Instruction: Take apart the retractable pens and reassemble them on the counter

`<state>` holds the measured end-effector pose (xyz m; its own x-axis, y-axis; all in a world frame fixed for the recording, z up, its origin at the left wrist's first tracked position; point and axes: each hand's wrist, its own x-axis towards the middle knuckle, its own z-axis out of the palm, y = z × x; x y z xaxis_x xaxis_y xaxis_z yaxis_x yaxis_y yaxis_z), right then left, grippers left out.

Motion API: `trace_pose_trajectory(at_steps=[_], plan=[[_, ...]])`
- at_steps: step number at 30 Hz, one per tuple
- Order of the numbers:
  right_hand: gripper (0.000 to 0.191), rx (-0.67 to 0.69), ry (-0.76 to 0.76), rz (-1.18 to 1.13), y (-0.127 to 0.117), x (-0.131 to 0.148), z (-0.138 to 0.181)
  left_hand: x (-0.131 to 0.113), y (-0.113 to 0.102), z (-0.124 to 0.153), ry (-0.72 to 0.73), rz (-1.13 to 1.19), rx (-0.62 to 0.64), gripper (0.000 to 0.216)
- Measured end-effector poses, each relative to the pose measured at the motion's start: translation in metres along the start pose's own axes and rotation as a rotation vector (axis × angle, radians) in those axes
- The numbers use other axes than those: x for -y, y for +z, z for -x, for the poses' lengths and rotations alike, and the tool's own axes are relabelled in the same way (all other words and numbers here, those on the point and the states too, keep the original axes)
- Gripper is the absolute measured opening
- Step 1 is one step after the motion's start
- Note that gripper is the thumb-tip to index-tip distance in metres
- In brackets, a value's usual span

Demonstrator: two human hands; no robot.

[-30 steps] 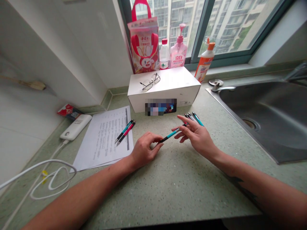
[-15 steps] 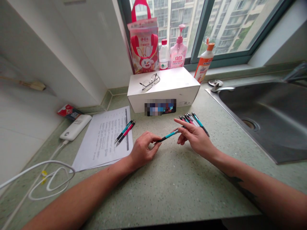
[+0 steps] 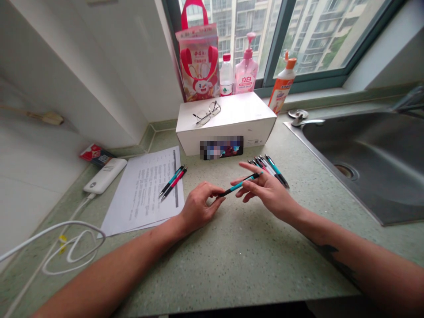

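My left hand [image 3: 198, 207] rests on the green counter and pinches the black tip end of a teal pen [image 3: 239, 185]. The pen's other end lies across the fingers of my right hand [image 3: 266, 192], whose fingers are loosely spread around it. Just behind my right hand lies a bunch of several pens [image 3: 270, 167] on the counter. Two more pens [image 3: 172, 182], one teal and one red, lie on a printed sheet of paper [image 3: 142, 192] to the left.
A white box [image 3: 228, 121] with glasses [image 3: 207, 113] on top stands behind the hands. Behind it are a red gift bag [image 3: 198, 62] and bottles [image 3: 247, 73]. A steel sink [image 3: 367, 159] is at right. A power bank [image 3: 105, 175] and white cable [image 3: 66, 247] lie at left.
My right hand's fingers shifted along the teal pen and now reach a little further left, with the pen's rear end lifted across them. My left hand kept its pinch in place.
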<state>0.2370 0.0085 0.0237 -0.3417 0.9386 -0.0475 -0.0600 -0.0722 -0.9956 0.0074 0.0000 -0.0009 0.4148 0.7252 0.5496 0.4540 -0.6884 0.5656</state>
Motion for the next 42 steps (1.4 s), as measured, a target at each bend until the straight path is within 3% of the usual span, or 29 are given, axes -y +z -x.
trace_pose_trajectory(at_steps=[2, 5, 7, 9, 12, 15, 19, 26, 34, 37, 42], plan=[[0.062, 0.040, 0.003, 0.026, 0.001, 0.001, 0.000, 0.000, 0.000, 0.000, 0.005, 0.000, 0.011, 0.004], [0.056, -0.105, -0.064, 0.181, -0.008, 0.004, -0.003, 0.001, 0.000, 0.001, 0.000, 0.008, 0.015, 0.007], [0.055, -0.262, -0.124, 0.420, -0.022, 0.007, -0.007, 0.002, 0.000, 0.002, -0.001, 0.008, 0.016, 0.008], [0.050, -0.378, -0.151, 0.817, -0.039, 0.011, -0.011, 0.003, 0.000, 0.002, -0.007, -0.001, 0.012, 0.008], [0.052, -0.508, -0.008, 1.263, -0.066, 0.017, -0.017, 0.003, 0.000, 0.002, -0.011, -0.010, 0.008, 0.008], [0.050, -0.550, 0.220, 1.483, -0.083, 0.018, -0.021, 0.003, 0.000, 0.002, 0.002, -0.010, 0.010, 0.009], [0.048, -0.494, 0.321, 1.541, -0.092, 0.011, -0.024, 0.002, 0.000, 0.001, 0.007, -0.012, 0.010, 0.008], [0.043, -0.426, 0.344, 1.543, -0.094, 0.004, -0.025, 0.004, -0.007, -0.003, -0.038, -0.109, -0.042, 0.009], [0.038, -0.404, 0.393, 1.540, -0.090, 0.009, -0.024, 0.009, -0.034, -0.017, -0.026, -0.649, 0.039, 0.004], [0.039, -0.411, 0.390, 1.545, -0.090, 0.009, -0.023, 0.023, -0.047, -0.015, -0.114, -0.843, 0.048, 0.011], [0.040, -0.440, 0.340, 1.541, -0.090, 0.009, -0.020, 0.057, -0.063, -0.006, -0.222, -1.092, 0.165, 0.025]])
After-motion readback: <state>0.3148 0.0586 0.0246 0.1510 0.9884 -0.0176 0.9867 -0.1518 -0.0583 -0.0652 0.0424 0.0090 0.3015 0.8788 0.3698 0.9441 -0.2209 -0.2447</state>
